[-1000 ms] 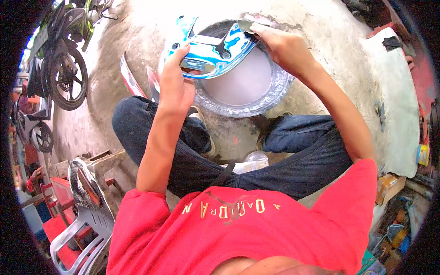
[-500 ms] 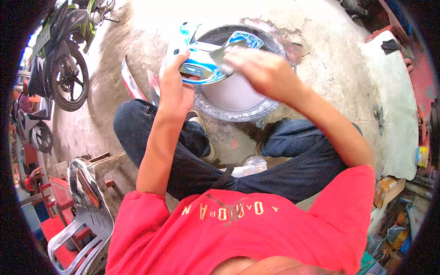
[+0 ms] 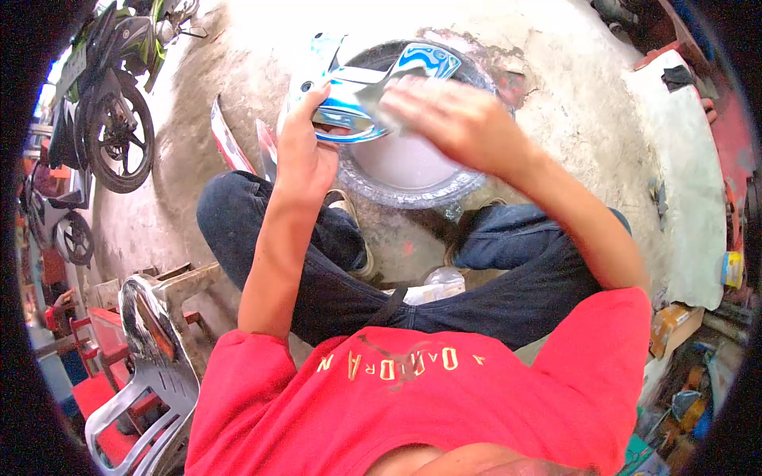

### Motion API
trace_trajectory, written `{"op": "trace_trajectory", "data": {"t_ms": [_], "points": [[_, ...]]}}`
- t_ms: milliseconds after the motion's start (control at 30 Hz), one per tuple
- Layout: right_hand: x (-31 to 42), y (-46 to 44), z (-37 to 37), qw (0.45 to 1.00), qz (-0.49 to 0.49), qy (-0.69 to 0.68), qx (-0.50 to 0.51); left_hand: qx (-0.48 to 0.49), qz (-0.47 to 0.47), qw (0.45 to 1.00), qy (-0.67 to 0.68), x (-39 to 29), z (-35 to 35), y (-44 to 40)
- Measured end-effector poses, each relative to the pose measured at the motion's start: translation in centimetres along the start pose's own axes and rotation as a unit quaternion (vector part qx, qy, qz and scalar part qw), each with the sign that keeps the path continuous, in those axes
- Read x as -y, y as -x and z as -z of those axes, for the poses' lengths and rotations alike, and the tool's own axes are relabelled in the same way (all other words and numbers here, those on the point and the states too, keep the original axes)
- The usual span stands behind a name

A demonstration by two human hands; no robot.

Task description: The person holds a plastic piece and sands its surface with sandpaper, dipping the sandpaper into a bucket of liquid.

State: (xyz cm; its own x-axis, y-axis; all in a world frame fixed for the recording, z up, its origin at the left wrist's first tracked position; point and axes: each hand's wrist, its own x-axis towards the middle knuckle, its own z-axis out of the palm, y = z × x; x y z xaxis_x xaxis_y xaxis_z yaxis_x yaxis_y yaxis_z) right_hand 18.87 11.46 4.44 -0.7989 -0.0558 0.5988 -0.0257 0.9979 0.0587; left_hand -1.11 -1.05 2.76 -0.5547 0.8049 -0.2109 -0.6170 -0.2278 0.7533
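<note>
A glossy blue-and-white motorcycle body panel (image 3: 343, 96) is tilted over a round black rubber tub (image 3: 417, 195) that looks made from a tyre. Cloudy whitish water (image 3: 405, 163) stands in the tub. My left hand (image 3: 305, 143) grips the panel's near left end, thumb on top and fingers underneath. Against the panel's middle, my right hand (image 3: 464, 123) presses a grey sheet (image 3: 370, 98) that looks like sandpaper. The fingers of that hand are smeared by motion, and they hide part of the sheet and the panel's right side.
Red-and-white panel pieces (image 3: 228, 136) lie on the concrete floor left of the tub. A clear plastic bag (image 3: 444, 279) sits between my feet. Parked motorcycles (image 3: 119, 127) and a grey plastic chair (image 3: 163, 373) stand at the left, a cardboard box (image 3: 675, 329) at the right.
My right hand has shifted slightly left and down over the panel with the grey sheet. The panel has tipped a little; my left hand keeps its grip.
</note>
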Motion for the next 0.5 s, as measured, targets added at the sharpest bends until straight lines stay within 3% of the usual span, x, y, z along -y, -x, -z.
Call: {"op": "trace_trajectory", "data": {"t_ms": [133, 233, 333, 400, 500], "points": [[-3.7, 0.8, -0.1, 0.991, -0.119, 0.011, 0.067, -0.012, 0.009, 1.0, 0.001, -0.2, 0.2, -0.1], [0.1, 0.0, -0.1, 1.0, 0.004, -0.011, 0.0, 0.004, 0.0, 1.0, -0.008, -0.1, 0.6, -0.3], [0.8, 0.0, 0.6, 0.999, 0.014, -0.044, 0.022, 0.017, 0.014, 1.0, 0.016, 0.0, 0.5, -0.2], [-2.6, 0.6, 0.2, 0.999, -0.04, -0.008, 0.006, 0.014, 0.008, 1.0, 0.01, -0.1, 0.5, -0.2], [-3.9, 0.7, 0.8, 0.984, -0.151, 0.023, 0.093, 0.004, -0.002, 1.0, 0.0, -0.5, 0.1, 0.2]]}}
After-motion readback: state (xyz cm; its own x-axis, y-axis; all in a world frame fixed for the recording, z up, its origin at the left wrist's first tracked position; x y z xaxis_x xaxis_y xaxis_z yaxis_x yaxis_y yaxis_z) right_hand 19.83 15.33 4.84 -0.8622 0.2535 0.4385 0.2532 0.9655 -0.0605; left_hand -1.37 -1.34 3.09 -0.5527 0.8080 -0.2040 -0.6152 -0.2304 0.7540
